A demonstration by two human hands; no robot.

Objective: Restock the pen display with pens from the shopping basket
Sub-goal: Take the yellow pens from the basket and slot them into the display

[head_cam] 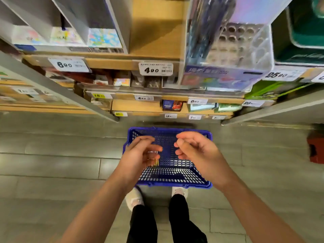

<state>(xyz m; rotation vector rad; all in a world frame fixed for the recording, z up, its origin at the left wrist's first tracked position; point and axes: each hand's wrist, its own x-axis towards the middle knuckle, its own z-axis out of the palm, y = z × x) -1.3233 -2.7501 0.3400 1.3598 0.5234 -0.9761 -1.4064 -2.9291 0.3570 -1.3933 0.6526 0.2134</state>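
A blue plastic shopping basket [175, 176] stands on the floor in front of my feet. Its mesh bottom shows no loose pens. My left hand [140, 155] hovers over the basket's left side, fingers curled around a small bundle of clear pens [155, 159] with gold tips pointing down. My right hand [194, 149] hovers over the right side, fingers loosely curled with nothing visible in them. The clear pen display [235, 48], with rows of round holes and a purple front, stands on the shelf at the upper right, dark pens filling its left part.
Wooden shelves [154, 42] with price tags 6.90, 4.90 and 25.90 rise ahead. Boxes of stationery sit on the left shelf, green packs on the right. A red object [315, 146] stands on the grey tiled floor at the right.
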